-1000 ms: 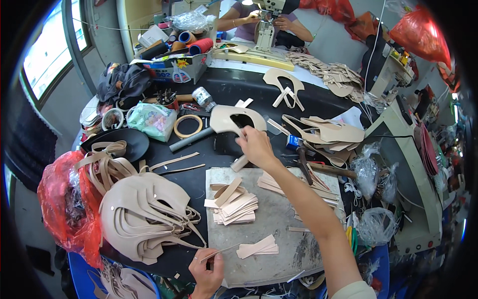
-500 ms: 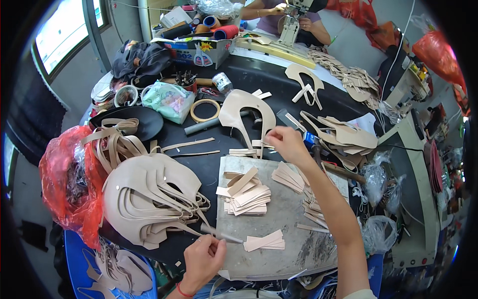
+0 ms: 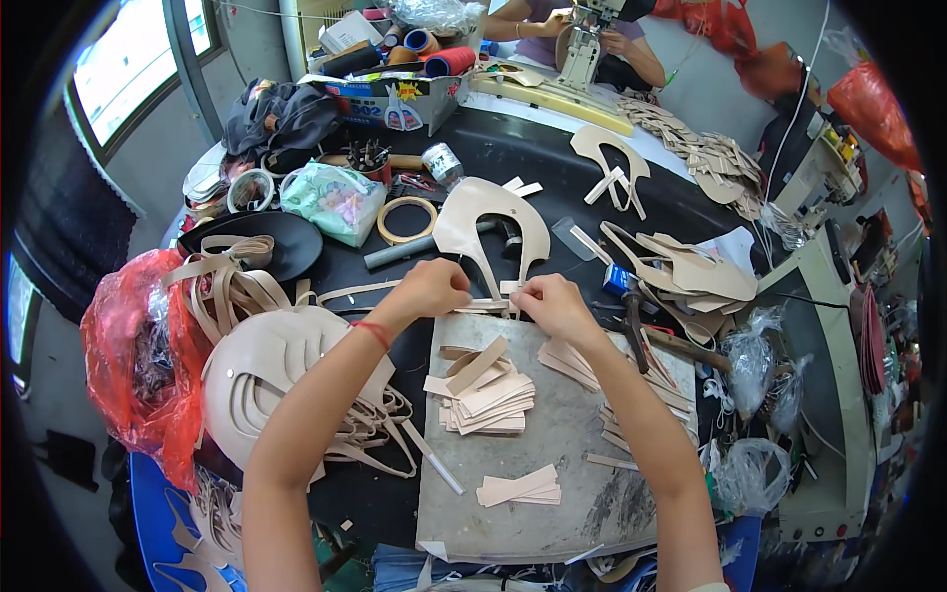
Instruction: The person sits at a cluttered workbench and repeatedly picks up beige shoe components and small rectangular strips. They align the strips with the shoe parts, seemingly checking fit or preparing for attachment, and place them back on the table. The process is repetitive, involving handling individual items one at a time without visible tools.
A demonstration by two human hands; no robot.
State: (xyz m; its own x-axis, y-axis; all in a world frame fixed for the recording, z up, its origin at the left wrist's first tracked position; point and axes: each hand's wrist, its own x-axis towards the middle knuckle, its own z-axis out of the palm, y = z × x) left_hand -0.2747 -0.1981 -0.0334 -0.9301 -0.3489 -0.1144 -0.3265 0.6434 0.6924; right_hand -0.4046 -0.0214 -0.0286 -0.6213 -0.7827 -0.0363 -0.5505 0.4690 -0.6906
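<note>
A beige, arch-shaped leather piece [image 3: 459, 215] lies on the black table beyond the grey board, its two narrow legs pointing toward me. My left hand [image 3: 434, 288] is closed beside the left leg's end; whatever its fingertips pinch is hidden. Closed at the right leg's end, my right hand [image 3: 555, 306] pinches a short leather strip [image 3: 510, 287] there. Nearer me on the board [image 3: 582, 508] sits a stack of short beige strips [image 3: 493, 395]. A small fan of strips [image 3: 520, 487] lies closer still, and more strips [image 3: 567, 363] spread along the right.
Left of the board, a heap of cut leather pieces [image 3: 247, 355] lies partly behind my left forearm, beside a red plastic bag [image 3: 138, 375]. A tape roll [image 3: 406, 219] and a bottle [image 3: 442, 163] stand farther back. A hammer [image 3: 633, 321] lies right. Another person works at a sewing machine [image 3: 582, 59].
My left hand has moved from the near edge of the board up to the arch-shaped piece's leg ends. My right hand has come slightly left and nearer, toward the right leg's end.
</note>
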